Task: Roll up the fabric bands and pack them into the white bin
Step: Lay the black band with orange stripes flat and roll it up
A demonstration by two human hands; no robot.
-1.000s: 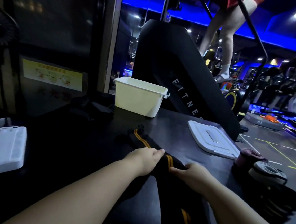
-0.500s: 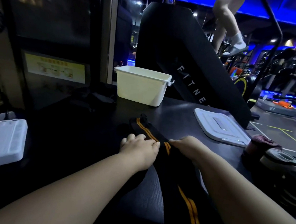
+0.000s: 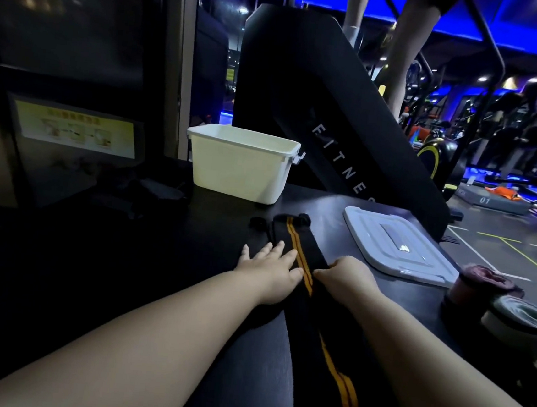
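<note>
since half a second ago the left hand [image 3: 270, 269] has opened from a loose fist, and its fingers now lie straight and slightly spread, pressing flat on the black fabric band with twin orange stripes [image 3: 302, 242]. the band has been drawn out straighter and flatter toward the white rectangular plastic bin [image 3: 241, 164]. the right hand [image 3: 343, 276] is curled at the band's right edge, thumb on top of the fabric, pinching it just beside the left hand. the band lies unrolled on the dark bench [image 3: 191, 245] in front of the bin, its far end near the bin's front wall but apart from it, and its near part runs back between the two forearms. right of the bin and nearer the person lies a flat white plastic lid [image 3: 397, 245]. further right of the bin, past the lid, sit a dark red roll of fabric [image 3: 479, 286] and a grey roll of fabric [image 3: 525, 320].
</note>
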